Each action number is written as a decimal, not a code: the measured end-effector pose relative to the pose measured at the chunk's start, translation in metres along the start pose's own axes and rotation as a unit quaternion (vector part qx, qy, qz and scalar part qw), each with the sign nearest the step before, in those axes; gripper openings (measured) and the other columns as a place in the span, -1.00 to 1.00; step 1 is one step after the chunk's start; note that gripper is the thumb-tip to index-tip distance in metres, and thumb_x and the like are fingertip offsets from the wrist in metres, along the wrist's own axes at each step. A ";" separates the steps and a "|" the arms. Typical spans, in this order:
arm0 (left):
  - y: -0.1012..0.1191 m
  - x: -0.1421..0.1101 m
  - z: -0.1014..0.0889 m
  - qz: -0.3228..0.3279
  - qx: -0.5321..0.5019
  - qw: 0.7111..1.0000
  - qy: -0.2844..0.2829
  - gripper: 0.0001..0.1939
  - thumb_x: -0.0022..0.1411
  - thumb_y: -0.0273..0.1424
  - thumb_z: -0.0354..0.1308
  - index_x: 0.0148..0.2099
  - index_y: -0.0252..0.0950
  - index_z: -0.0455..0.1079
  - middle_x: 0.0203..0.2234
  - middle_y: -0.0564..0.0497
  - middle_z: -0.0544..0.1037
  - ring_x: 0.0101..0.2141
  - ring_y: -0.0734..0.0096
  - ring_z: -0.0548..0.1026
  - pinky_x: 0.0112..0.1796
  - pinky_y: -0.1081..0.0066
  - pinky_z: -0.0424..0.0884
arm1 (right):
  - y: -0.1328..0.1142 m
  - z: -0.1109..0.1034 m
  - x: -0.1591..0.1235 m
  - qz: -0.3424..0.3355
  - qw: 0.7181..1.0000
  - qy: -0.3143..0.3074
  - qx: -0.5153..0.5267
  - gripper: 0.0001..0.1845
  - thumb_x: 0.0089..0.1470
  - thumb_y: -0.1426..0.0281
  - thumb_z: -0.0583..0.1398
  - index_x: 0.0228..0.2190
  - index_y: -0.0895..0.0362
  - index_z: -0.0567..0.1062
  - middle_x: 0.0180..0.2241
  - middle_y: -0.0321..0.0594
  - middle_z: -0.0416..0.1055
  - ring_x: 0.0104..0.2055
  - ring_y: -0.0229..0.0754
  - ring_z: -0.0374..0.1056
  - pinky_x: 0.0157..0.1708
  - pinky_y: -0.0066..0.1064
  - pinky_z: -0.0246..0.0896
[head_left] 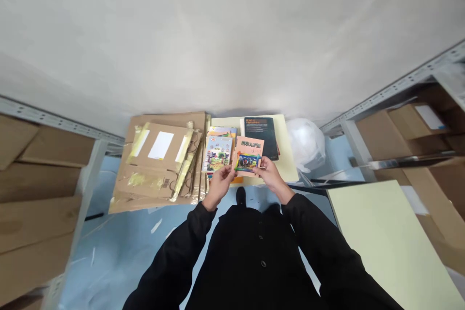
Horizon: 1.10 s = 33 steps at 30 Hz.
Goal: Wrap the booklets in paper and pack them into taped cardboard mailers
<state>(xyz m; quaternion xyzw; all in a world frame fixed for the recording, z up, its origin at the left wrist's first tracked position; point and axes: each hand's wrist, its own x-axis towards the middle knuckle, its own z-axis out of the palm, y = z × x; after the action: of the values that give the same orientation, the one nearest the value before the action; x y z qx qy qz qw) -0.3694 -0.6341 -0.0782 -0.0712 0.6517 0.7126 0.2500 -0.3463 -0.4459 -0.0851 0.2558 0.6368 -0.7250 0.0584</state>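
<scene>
A thin pink book (pixel 250 144) with a colourful picture on its cover is held in front of me, above the pale yellow table (pixel 286 147). My left hand (pixel 220 184) pinches its lower left corner, and my right hand (pixel 269 174) grips its lower right edge. Just left of it lies a light-blue illustrated book (pixel 218 151), on top of other colourful books (pixel 227 131) that show only at their edges. Behind and to the right, a dark-covered book (pixel 260 131) rests on further books.
Flattened cardboard boxes (pixel 156 155) with yellowed tape are stacked on the table's left. A white plastic bag (pixel 307 143) sits at its right end. Shelves with cardboard boxes (pixel 36 179) flank both sides. Another pale table (pixel 392 237) stands at lower right. Scraps lie on the blue floor (pixel 119 242).
</scene>
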 end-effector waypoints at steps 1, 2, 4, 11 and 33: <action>0.000 -0.003 0.007 -0.015 0.010 1.000 -0.026 -0.54 0.02 -0.06 0.28 -0.19 -0.35 0.43 -0.32 -0.07 0.56 -0.33 0.37 0.52 -0.27 0.39 0.43 | 0.000 -0.009 -0.006 -0.002 1.000 0.015 0.006 -0.63 -0.31 0.35 0.33 -0.37 0.09 0.36 -0.43 -0.32 0.42 -0.43 -0.23 0.35 -0.46 -0.41 0.26; -0.001 -0.005 0.013 -0.027 0.020 0.998 -0.046 -0.54 0.01 -0.04 0.28 -0.23 -0.34 0.44 -0.35 -0.06 0.56 -0.35 0.37 0.52 -0.28 0.39 0.43 | 0.000 -0.018 -0.013 -0.004 1.000 0.028 0.013 -0.62 -0.31 0.35 0.34 -0.36 0.09 0.37 -0.43 -0.31 0.42 -0.43 -0.23 0.35 -0.45 -0.41 0.25; -0.002 -0.005 0.028 -0.039 0.045 0.995 -0.083 -0.54 0.00 -0.01 0.28 -0.29 -0.34 0.45 -0.45 -0.02 0.55 -0.40 0.38 0.51 -0.30 0.40 0.42 | 0.002 -0.037 -0.027 -0.005 0.998 0.046 0.030 -0.60 -0.32 0.33 0.36 -0.36 0.09 0.38 -0.44 -0.32 0.41 -0.44 -0.23 0.34 -0.46 -0.41 0.25; -0.010 -0.004 0.095 -0.046 0.154 0.952 -0.260 -0.56 0.03 -0.03 0.25 -0.29 -0.34 0.49 -0.52 -0.01 0.54 -0.45 0.39 0.49 -0.34 0.41 0.39 | 0.010 -0.124 -0.089 -0.055 0.974 0.191 0.104 -0.59 -0.19 0.10 0.34 -0.34 0.09 0.46 -0.39 -0.26 0.47 -0.34 -0.16 0.40 -0.33 -0.29 0.36; -0.121 -0.143 0.355 -0.116 0.276 0.847 -0.440 -0.55 -0.01 -0.04 0.29 -0.23 -0.30 0.45 -0.35 -0.07 0.57 -0.30 0.27 0.55 -0.33 0.39 0.40 | 0.111 -0.350 -0.341 -0.075 0.837 0.486 0.241 -0.57 -0.12 0.01 0.26 -0.40 0.13 0.47 -0.50 -0.27 0.46 -0.48 -0.24 0.39 -0.43 -0.33 0.37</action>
<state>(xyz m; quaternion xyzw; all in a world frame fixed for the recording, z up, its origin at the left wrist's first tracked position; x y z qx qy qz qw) -0.1117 -0.3260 -0.0757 0.2467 0.6298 0.4259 0.6009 0.0969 -0.2143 -0.0529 0.5325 0.4056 -0.6405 -0.3765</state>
